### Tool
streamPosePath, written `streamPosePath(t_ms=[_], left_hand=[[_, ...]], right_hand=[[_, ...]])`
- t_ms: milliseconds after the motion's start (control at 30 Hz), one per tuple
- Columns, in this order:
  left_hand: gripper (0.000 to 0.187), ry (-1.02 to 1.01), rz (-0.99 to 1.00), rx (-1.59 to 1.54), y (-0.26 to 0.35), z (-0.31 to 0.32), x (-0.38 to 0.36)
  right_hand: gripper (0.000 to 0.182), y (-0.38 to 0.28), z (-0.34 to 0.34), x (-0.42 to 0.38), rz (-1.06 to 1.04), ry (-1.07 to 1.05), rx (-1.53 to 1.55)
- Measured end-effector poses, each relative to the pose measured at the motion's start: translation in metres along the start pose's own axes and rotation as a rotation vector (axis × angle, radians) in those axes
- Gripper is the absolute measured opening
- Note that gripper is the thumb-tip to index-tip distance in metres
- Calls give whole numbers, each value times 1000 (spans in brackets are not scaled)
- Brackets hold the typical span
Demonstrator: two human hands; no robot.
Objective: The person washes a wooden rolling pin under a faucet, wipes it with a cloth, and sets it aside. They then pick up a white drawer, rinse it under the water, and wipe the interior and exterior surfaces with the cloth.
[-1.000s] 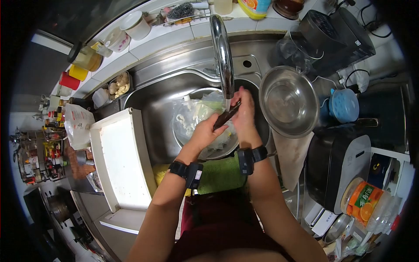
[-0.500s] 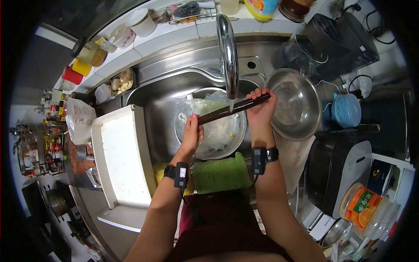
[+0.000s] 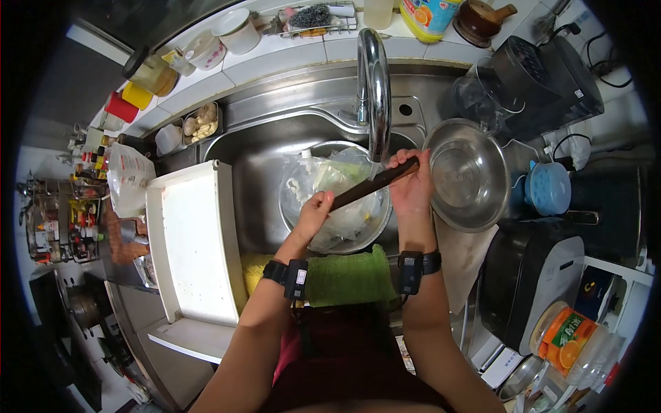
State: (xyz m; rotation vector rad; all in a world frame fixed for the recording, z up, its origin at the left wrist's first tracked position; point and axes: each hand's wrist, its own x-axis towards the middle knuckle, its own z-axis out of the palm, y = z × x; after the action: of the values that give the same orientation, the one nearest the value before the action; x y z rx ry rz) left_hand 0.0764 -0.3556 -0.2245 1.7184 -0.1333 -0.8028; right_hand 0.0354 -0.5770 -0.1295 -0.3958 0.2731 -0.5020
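A long dark brown stick-like piece (image 3: pixel 366 189) slants across the sink under the chrome faucet (image 3: pixel 379 103). My left hand (image 3: pixel 315 215) pinches its lower left end. Around the upper right end, my right hand (image 3: pixel 411 182) has its fingers wrapped. Water seems to fall from the spout onto the piece near my right hand. Beneath it, a metal basin (image 3: pixel 381 233) in the sink holds clear plastic bags (image 3: pixel 348 224) with something pale green inside.
A white drawer-like tray (image 3: pixel 196 248) stands left of the sink (image 3: pixel 253 172). An empty steel bowl (image 3: pixel 468 175) lies to the right. Green cloth (image 3: pixel 351 275) covers the front edge. A black appliance (image 3: pixel 530 282) stands at right.
The dark piece has tilted more steeply, its left end lower, and my left hand has shifted right and down with it. The whole view has shifted slightly.
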Motion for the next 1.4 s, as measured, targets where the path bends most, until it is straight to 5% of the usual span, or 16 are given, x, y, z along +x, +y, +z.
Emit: streamPosePath(t_ms=[33,133,167,400,567,700,967,1067,1167,1367,1400], left_hand=[[32,-86,143,73,13,0,-9],[32,-210,134,216,42,7,-23],[32,-178,151,271,41,7,-22],[30,14,327,352,25,3,-22],[32,62,362,607,28,-1,-25],[36,44,299,608,37,-2,-26],[38,-46,188,638,62,-3,-22],[38,-208,-42,743,81,7,-7],[32,-281,57,643,92,21,1],[32,-96,675,372,106,55,9],[35,-87,632,442,103,53,10]], right_hand=[[40,5,3,-1,16,1,-26],[40,30,23,-19,82,167,-114],[37,39,15,-21,93,42,-83],[20,53,18,-30,46,35,-322],[25,51,7,-28,78,143,-39],[30,52,17,-31,76,315,-105],[22,35,-1,-30,179,214,36],[18,45,8,-38,67,210,-150],[16,45,7,-38,-52,199,-198],[24,33,11,-27,-163,163,-299],[25,28,12,-25,-161,190,-271]])
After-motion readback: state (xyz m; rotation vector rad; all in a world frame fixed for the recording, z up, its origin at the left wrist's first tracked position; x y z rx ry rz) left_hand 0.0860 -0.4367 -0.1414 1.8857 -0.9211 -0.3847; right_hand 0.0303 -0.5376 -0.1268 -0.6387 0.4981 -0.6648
